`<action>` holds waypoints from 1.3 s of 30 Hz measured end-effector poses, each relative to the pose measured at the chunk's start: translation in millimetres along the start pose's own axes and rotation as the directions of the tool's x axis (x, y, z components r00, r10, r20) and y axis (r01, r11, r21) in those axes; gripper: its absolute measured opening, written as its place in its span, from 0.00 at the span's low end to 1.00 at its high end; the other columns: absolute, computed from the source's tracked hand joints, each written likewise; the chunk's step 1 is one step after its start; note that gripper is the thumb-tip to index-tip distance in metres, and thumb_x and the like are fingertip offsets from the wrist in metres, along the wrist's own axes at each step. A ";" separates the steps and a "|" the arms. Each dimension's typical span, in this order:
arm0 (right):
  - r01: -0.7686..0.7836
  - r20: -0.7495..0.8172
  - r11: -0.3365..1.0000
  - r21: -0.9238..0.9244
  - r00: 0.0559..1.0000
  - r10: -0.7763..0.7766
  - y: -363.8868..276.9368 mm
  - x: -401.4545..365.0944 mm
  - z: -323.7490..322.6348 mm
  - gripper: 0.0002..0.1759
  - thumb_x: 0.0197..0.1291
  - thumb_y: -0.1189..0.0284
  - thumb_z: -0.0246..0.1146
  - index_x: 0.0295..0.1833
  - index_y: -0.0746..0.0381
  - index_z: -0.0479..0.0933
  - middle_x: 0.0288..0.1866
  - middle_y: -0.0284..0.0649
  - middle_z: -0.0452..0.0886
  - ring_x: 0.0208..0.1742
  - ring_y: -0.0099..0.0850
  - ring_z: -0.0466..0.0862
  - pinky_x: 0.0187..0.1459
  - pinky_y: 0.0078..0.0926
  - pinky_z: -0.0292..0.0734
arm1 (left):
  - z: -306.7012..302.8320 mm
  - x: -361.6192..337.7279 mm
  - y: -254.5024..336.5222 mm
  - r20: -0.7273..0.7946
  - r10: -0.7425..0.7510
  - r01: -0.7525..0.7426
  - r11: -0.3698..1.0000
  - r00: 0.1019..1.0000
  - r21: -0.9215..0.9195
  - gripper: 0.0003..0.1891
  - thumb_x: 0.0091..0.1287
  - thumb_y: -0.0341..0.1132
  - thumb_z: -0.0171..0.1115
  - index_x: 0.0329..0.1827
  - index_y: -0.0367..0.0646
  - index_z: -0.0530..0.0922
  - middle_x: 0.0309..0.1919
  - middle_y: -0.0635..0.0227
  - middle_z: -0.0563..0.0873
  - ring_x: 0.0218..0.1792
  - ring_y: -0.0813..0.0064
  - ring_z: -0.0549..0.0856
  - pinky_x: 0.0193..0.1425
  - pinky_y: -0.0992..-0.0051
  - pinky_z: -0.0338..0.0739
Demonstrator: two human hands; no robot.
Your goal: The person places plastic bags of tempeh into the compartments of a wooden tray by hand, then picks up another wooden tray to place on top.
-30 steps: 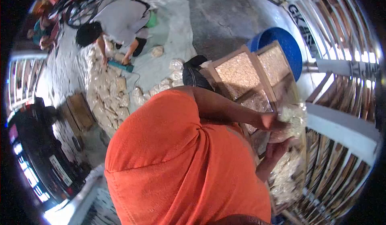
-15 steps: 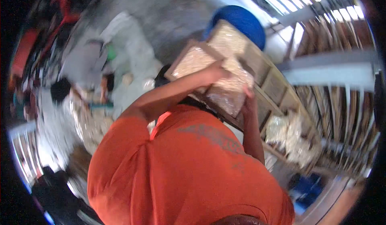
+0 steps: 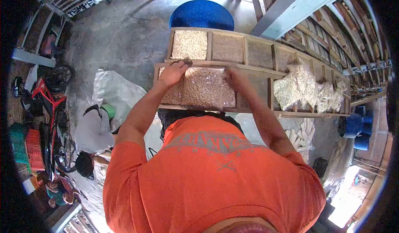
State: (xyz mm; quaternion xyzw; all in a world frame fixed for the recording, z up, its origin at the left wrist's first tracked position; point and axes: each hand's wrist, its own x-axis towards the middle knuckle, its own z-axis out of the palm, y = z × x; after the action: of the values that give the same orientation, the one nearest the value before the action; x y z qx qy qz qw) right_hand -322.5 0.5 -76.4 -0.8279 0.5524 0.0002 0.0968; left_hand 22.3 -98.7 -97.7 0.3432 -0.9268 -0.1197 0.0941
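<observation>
While half a second ago the bag (image 3: 204, 87) overlaps both wooden trays, now it lies flat in the front tray (image 3: 260, 82), beside the rear tray (image 3: 228, 48), and seems to be being straightened. The left hand (image 3: 175, 73) bends over its far left corner, the right hand (image 3: 236, 79) touches the far right; whether either pinches plastic, I cannot tell. "TEMPE" reads on a sign (image 3: 81, 10); the shirt (image 3: 208, 183) lettering is uncertain.
</observation>
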 end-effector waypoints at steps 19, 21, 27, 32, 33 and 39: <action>-0.477 -0.135 0.751 0.457 0.797 0.588 -31.8 3.1 31.0 0.17 0.74 0.60 0.62 0.47 0.65 0.84 0.43 0.54 0.88 0.47 0.54 0.89 0.51 0.50 0.82 | 15.5 33.9 -18.0 0.100 -0.074 0.090 0.982 0.992 -0.163 0.15 0.73 0.29 0.55 0.61 0.41 0.78 0.52 0.42 0.84 0.57 0.41 0.84 0.60 0.48 0.79; -0.476 -0.139 0.624 0.619 0.716 0.684 -50.9 -9.3 34.5 0.19 0.75 0.57 0.63 0.50 0.65 0.85 0.43 0.54 0.88 0.48 0.54 0.89 0.52 0.49 0.83 | 17.1 25.1 2.6 0.109 -0.111 0.126 0.982 0.988 -0.140 0.14 0.75 0.32 0.55 0.59 0.39 0.78 0.52 0.42 0.84 0.55 0.40 0.85 0.59 0.47 0.79; -0.372 -0.259 0.765 0.526 0.787 0.560 -102.3 -25.9 29.3 0.34 0.67 0.53 0.72 0.68 0.66 0.76 0.54 0.55 0.86 0.55 0.53 0.87 0.58 0.48 0.81 | -0.2 -1.0 94.5 0.274 -0.496 0.563 0.776 0.824 -0.286 0.29 0.75 0.49 0.60 0.70 0.37 0.72 0.62 0.38 0.83 0.59 0.36 0.85 0.64 0.46 0.78; -0.372 0.025 0.467 0.802 0.802 0.596 -40.4 23.7 27.1 0.29 0.64 0.65 0.73 0.66 0.68 0.77 0.52 0.54 0.88 0.52 0.45 0.88 0.57 0.43 0.81 | 37.3 49.3 88.9 0.119 -0.571 0.563 0.715 0.812 -0.415 0.36 0.74 0.49 0.60 0.77 0.33 0.65 0.64 0.31 0.80 0.62 0.33 0.83 0.68 0.44 0.76; -0.366 0.011 0.473 0.801 0.800 0.600 -20.0 34.9 6.0 0.29 0.64 0.65 0.73 0.66 0.68 0.77 0.52 0.54 0.88 0.52 0.45 0.88 0.57 0.43 0.81 | 35.5 69.6 87.7 0.073 -0.571 0.531 0.701 0.818 -0.476 0.35 0.74 0.47 0.60 0.77 0.33 0.66 0.63 0.32 0.81 0.61 0.32 0.83 0.68 0.44 0.76; -0.207 -0.519 0.713 0.670 0.555 0.650 102.1 95.7 -32.0 0.19 0.63 0.65 0.70 0.56 0.63 0.83 0.45 0.54 0.88 0.48 0.52 0.87 0.51 0.46 0.81 | 17.0 233.2 91.1 -0.204 -0.500 0.330 0.775 0.842 -0.539 0.27 0.73 0.39 0.60 0.71 0.32 0.72 0.55 0.35 0.85 0.55 0.34 0.86 0.63 0.47 0.79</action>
State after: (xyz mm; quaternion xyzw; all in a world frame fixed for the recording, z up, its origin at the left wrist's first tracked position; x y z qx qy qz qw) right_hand -382.0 -130.1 -71.5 -0.5241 0.7126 -0.4571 0.0933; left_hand -212.1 -182.6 -66.3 0.5223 -0.7362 -0.3048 0.3038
